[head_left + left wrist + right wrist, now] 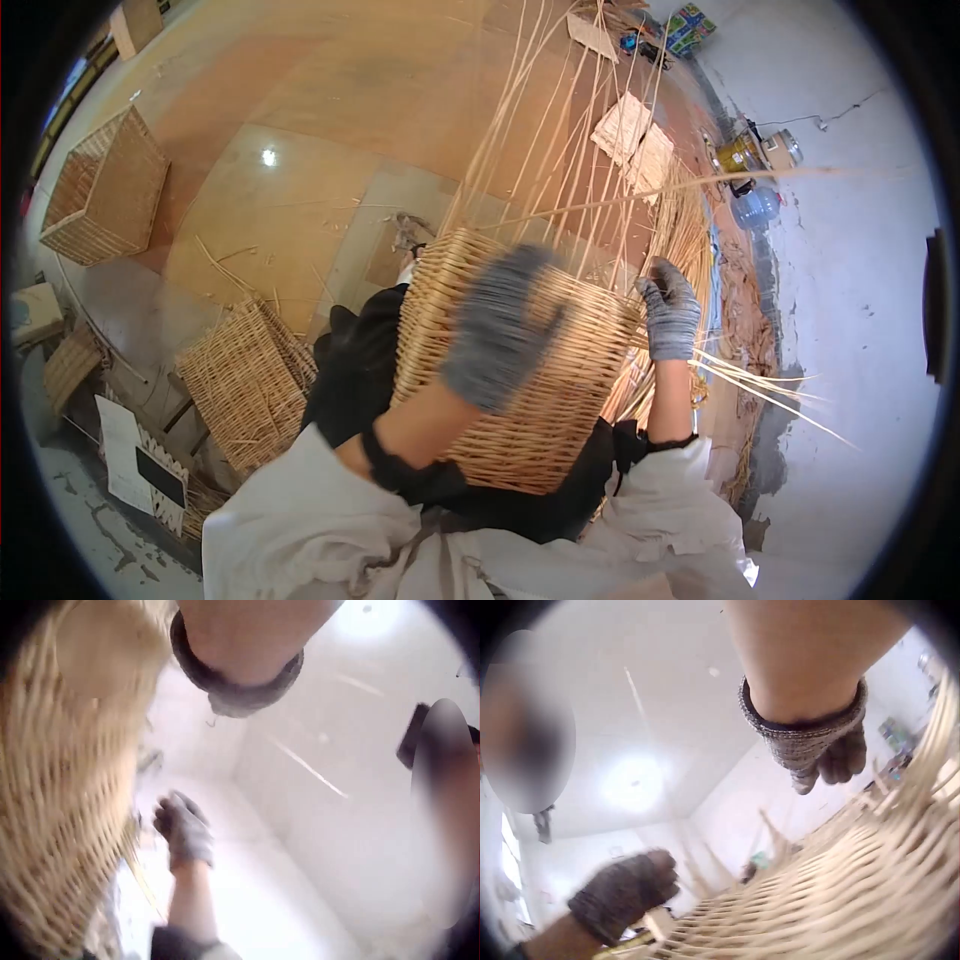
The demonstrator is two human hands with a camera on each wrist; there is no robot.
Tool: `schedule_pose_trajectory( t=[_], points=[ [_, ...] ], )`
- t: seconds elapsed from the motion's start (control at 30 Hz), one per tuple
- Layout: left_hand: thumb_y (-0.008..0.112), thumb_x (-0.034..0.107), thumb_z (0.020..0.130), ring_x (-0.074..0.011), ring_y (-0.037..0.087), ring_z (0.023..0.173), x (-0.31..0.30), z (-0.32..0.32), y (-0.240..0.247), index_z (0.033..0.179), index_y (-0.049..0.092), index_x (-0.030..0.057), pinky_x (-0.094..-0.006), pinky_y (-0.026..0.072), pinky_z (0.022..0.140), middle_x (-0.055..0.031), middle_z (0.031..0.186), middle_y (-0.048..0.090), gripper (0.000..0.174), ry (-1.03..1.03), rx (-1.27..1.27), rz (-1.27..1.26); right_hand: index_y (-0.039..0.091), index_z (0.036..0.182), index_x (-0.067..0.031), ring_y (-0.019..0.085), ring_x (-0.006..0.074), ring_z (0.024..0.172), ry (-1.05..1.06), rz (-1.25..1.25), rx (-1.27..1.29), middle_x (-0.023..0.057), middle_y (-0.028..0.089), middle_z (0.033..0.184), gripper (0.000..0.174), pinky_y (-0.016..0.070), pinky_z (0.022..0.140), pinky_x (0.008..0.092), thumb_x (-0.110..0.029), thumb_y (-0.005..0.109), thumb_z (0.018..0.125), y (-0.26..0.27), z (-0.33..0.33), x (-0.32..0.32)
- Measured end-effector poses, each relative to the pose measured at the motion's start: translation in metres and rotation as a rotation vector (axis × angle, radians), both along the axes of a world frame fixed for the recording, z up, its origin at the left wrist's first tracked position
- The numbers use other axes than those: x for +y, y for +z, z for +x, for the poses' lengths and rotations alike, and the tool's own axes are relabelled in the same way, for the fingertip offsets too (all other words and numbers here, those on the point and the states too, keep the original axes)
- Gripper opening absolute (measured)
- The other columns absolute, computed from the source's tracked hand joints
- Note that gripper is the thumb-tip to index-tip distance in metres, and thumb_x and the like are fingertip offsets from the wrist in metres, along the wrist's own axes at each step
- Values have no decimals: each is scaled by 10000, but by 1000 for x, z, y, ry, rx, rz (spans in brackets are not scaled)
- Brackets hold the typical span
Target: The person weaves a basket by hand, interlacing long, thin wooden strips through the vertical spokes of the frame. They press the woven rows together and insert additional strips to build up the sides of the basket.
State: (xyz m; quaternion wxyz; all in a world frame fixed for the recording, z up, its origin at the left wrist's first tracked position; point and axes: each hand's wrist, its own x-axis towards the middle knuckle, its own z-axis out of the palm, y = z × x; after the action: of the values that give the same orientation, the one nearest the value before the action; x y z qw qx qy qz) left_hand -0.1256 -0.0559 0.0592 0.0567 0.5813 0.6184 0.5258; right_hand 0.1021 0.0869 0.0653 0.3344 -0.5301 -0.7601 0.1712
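A wicker basket (530, 400) in weaving rests on the person's lap, with long upright stakes (560, 130) rising from its far rim. Over its near woven side passes the left hand (505, 325), in a grey glove and blurred by motion, thumb apart from the fingers. Beside the basket's right rim corner the gloved right hand (672, 312) has loosely bent fingers, with nothing visible between them. A long blurred strand (680, 187) stretches from the rim out to the right. The right wrist view shows both the right hand (817, 754) and left hand (626, 892) above the weave.
A finished-looking basket (105, 190) stands at the far left, and a woven piece (245, 380) lies nearer on the floor. Bundled willow rods (685, 225) run along the wall at right. A water jug (755, 207) and flat boards (635, 140) lie beyond.
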Motion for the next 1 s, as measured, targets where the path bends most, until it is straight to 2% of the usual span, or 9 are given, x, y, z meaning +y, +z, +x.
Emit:
schedule_pose_trajectory(
  t=[0.07, 0.3, 0.43, 0.6, 0.67, 0.73, 0.87, 0.93, 1.0],
  points=[
    [692, 185, 751, -249, 527, 1031, -4, -51, -17, 1160, 483, -24, -335, 427, 899, -160, 1131, 533, 505, 80, -559, -26, 626, 955, -8, 600, 221, 806, 226, 61, -22, 143, 632, 917, 215, 473, 751, 275, -123, 660, 776, 35, -60, -40],
    [749, 154, 702, -214, 542, 1007, 6, -72, -40, 1114, 529, -25, -291, 457, 863, -142, 1084, 563, 500, -110, -897, -239, 648, 903, -9, 620, 198, 748, 392, -81, 45, 104, 652, 862, 180, 486, 700, 281, -167, 603, 829, 32, -177, -70],
    [715, 136, 727, -205, 564, 923, 10, -72, -57, 1120, 504, -46, -291, 471, 814, -118, 1031, 575, 482, -21, -500, -294, 662, 838, -35, 638, 262, 733, 515, 222, -575, 132, 653, 811, 175, 503, 680, 343, -186, 579, 812, 52, -243, -87],
    [640, 164, 787, -270, 488, 1089, 2, -71, -46, 1200, 435, -41, -331, 384, 942, -188, 1187, 489, 505, 3, -714, -243, 675, 852, -70, 630, 275, 777, 716, 35, -1189, 135, 648, 877, 193, 502, 675, 357, -206, 609, 734, 6, -332, -26],
    [633, 183, 792, -306, 455, 1138, 8, -74, -51, 1227, 420, -35, -352, 354, 976, -209, 1221, 460, 531, 81, -472, -185, 676, 866, -68, 620, 280, 772, 1388, 161, -1321, 147, 645, 879, 207, 495, 682, 352, -223, 619, 741, -67, -335, 62],
    [647, 205, 780, -317, 449, 1147, 13, -78, -48, 1230, 428, -17, -362, 347, 982, -207, 1228, 462, 547, 86, -284, -218, 674, 889, -68, 611, 274, 773, 1639, -18, -1315, 149, 645, 879, 224, 488, 686, 342, -233, 627, 745, -67, -337, 77],
    [678, 203, 759, -313, 494, 1082, 22, -83, -43, 1207, 454, -2, -358, 390, 941, -202, 1165, 504, 541, 81, -36, -255, 654, 965, -85, 588, 244, 841, 1216, -541, -1252, 113, 646, 917, 284, 464, 722, 336, -212, 670, 711, -55, -335, 74],
    [684, 219, 755, -302, 511, 1062, 24, -83, -42, 1192, 468, 8, -365, 397, 932, -186, 1152, 520, 532, 42, -86, -319, 644, 998, -99, 581, 251, 865, 666, -1152, -904, 116, 642, 942, 322, 462, 754, 365, -224, 686, 704, -59, -334, 79],
    [678, 274, 754, -295, 495, 1095, 26, -85, -41, 1190, 478, 31, -395, 360, 964, -156, 1195, 509, 538, -12, -243, -438, 615, 995, -68, 573, 231, 768, 476, -1152, -584, 108, 617, 874, 287, 460, 676, 335, -215, 641, 750, -54, -327, 95]
  ],
)
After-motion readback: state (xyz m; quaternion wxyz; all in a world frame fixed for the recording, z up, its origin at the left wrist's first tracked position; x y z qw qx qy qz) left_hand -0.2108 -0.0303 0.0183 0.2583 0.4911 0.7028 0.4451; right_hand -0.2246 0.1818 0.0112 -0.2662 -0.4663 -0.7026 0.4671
